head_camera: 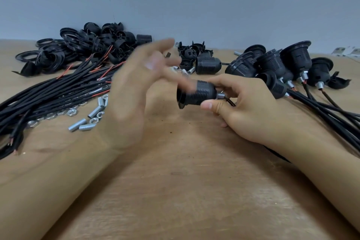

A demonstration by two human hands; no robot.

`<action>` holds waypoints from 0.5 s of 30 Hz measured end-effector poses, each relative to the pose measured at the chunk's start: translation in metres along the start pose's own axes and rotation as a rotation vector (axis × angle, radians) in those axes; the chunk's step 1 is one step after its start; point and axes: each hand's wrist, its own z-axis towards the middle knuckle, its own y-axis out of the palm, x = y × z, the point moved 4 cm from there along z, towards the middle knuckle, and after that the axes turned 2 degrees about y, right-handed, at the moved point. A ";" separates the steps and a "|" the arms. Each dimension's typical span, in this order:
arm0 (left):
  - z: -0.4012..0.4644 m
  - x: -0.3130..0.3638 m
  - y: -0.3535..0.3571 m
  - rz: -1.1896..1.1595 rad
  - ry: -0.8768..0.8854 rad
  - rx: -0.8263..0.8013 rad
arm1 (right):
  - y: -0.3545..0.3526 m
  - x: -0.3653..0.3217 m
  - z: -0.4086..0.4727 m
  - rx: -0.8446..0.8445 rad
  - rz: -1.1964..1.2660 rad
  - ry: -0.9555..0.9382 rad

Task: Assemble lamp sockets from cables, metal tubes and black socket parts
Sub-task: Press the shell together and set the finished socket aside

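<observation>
My right hand [243,103] grips a black ribbed lamp socket [196,93] at its narrow end, where a short metal tube [221,96] and a dark cable come out. The socket lies sideways above the table, its wide mouth facing left. My left hand [136,87] is blurred, fingers spread and mostly straight, just left of the socket; one fingertip reaches its top edge. It holds nothing. A bundle of black cables [58,91] with red-tipped ends lies at the left. Loose metal tubes [95,111] and nuts [50,116] sit beside it.
A heap of black rings and socket caps [87,45] lies at the back left. Several finished sockets with cables [276,64] are piled at the right, cables trailing toward me. More caps, a socket body [207,65] and tubes sit behind my hands. The wooden table [175,191] meets a grey wall.
</observation>
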 end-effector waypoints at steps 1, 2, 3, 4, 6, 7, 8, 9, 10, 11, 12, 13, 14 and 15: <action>0.000 0.005 -0.002 -0.026 0.063 0.003 | -0.001 0.000 0.000 0.018 -0.001 0.008; -0.001 0.008 -0.005 -0.046 0.102 0.030 | -0.003 -0.001 0.001 0.045 0.004 0.012; 0.000 0.009 -0.008 -0.052 0.121 0.069 | -0.007 -0.003 0.001 0.085 0.008 0.006; 0.000 0.008 -0.010 -0.038 0.129 0.107 | -0.012 -0.005 0.002 0.149 0.009 -0.007; -0.001 0.003 -0.010 0.065 0.112 0.152 | -0.033 -0.009 0.005 0.361 -0.002 -0.020; -0.001 0.000 -0.009 0.134 0.103 0.156 | -0.048 -0.008 0.006 0.486 -0.016 -0.002; -0.001 -0.002 -0.009 0.208 0.100 0.152 | -0.063 -0.005 0.006 0.592 -0.041 0.033; -0.002 -0.003 -0.007 0.279 0.101 0.140 | -0.078 0.000 0.007 0.659 -0.102 0.087; -0.003 -0.005 -0.006 0.335 0.099 0.126 | -0.090 0.009 0.008 0.674 -0.209 0.161; -0.004 -0.005 -0.004 0.376 0.094 0.111 | -0.099 0.019 0.009 0.639 -0.338 0.247; -0.004 -0.006 -0.004 0.407 0.083 0.102 | -0.103 0.029 0.009 0.581 -0.445 0.331; -0.004 -0.007 -0.004 0.437 0.066 0.101 | -0.103 0.036 0.008 0.528 -0.505 0.391; -0.004 -0.009 -0.005 0.481 0.039 0.107 | -0.100 0.040 0.009 0.481 -0.522 0.428; -0.003 -0.012 -0.007 0.548 0.003 0.113 | -0.096 0.041 0.009 0.450 -0.523 0.430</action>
